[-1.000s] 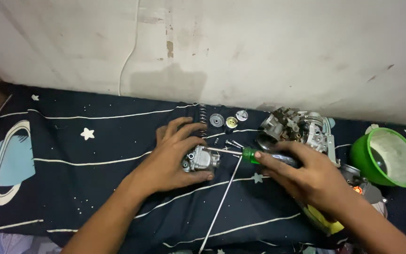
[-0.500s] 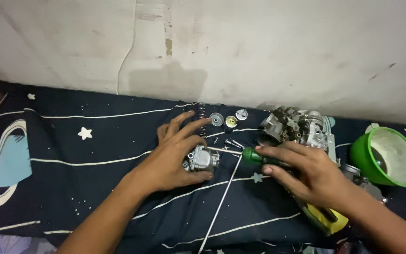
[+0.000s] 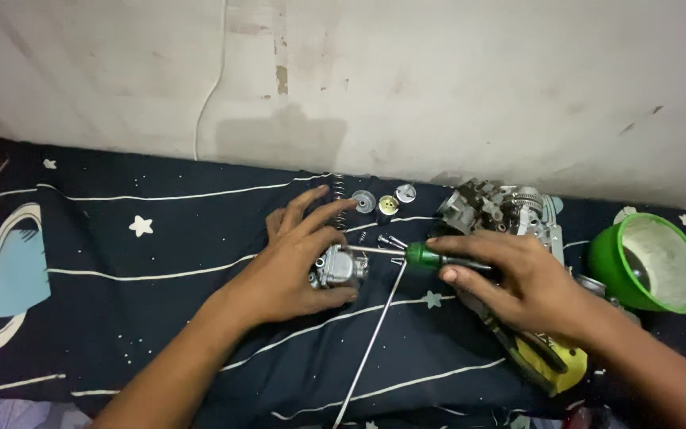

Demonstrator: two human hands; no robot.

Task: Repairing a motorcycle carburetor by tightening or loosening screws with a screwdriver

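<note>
Plainly, we work low over a dark blue bedsheet printed with stars, white lines and a ringed planet, spread against a stained white wall. Our left hand clamps down on a small metal carburetor part, fingers splayed over its top, seemingly to pin it flat so it cannot turn. Our right hand is closed around a green-handled screwdriver, held nearly level with its shaft pointing left into the part; the low angle suggests it meets a screw on the part's side. The two hands are a little apart, joined only by the tool.

A thin metal rod lies across the sheet, running from near the part toward us. Beyond the left fingertips lie three small round metal pieces in a row, a coil spring and some loose screws, probably set aside within reach. Farther right lies a larger carburetor body, and at the far right a green bowl with a pale inside. A yellow-handled tool lies under our right wrist. We see no packages, labels or signs.
</note>
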